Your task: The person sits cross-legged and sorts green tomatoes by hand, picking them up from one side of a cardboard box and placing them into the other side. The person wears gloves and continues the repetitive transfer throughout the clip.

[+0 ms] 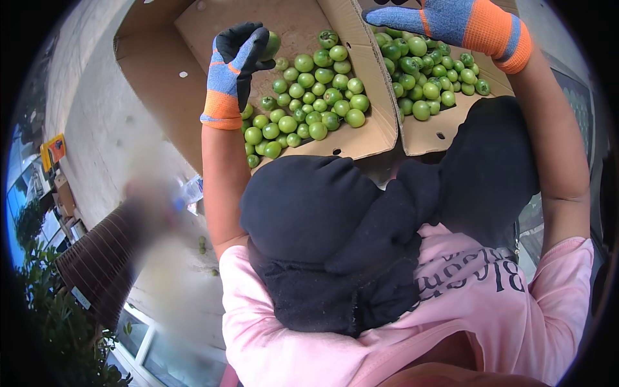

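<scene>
My left hand [237,65], in a blue and orange knit glove with black coated fingers, holds a green tomato [272,46] above a cardboard box [377,116]. Many green tomatoes [309,104] lie in that box, mostly towards its right side and near edge. Beside it on the right stands another cardboard box [420,138] with a heap of green tomatoes [430,80]. My right hand [435,22], gloved alike, is over the far part of this heap at the top edge; its fingertips are partly cut off, so I cannot tell whether it holds anything.
My bent knees in black trousers [309,208] are close to the near edges of the boxes. On the concrete floor [96,126] at left are a plastic bottle [192,189] and a few small green fruits [202,245]. A ribbed brown object [99,261] and leafy plants [48,290] are at lower left.
</scene>
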A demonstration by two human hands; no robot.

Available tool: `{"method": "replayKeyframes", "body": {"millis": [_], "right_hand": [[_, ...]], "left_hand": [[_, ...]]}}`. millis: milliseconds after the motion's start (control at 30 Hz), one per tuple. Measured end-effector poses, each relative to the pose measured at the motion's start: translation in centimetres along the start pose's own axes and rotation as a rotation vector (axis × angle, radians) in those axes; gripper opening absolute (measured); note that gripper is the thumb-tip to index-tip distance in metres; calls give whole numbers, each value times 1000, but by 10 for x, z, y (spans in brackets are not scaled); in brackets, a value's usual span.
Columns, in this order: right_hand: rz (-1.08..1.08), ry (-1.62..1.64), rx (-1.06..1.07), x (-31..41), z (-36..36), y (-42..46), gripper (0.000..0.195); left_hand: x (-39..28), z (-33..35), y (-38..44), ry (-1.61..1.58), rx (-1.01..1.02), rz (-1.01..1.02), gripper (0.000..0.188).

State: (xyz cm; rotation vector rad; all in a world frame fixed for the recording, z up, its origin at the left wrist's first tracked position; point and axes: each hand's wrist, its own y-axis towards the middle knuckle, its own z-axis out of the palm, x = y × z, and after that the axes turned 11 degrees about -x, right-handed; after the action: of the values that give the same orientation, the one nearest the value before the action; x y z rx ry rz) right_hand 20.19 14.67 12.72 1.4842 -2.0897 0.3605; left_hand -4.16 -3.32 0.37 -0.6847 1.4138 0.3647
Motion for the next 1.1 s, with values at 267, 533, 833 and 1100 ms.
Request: {"method": "replayKeyframes", "body": {"millis": [267, 533, 833, 1100], "right_hand": [[-314, 124, -153, 18, 23, 5, 54], [95, -240, 267, -22, 0, 2, 47], [136, -461, 409, -68, 10, 2, 54], [187, -400, 347, -52, -4, -5, 58]], "left_hand": [[-52, 71, -25, -193, 376, 119, 27], [50, 9, 28, 56, -45, -37, 24], [126, -14, 11, 1460, 393, 285, 59], [134, -33, 4, 1278, 159, 58, 50]]}}
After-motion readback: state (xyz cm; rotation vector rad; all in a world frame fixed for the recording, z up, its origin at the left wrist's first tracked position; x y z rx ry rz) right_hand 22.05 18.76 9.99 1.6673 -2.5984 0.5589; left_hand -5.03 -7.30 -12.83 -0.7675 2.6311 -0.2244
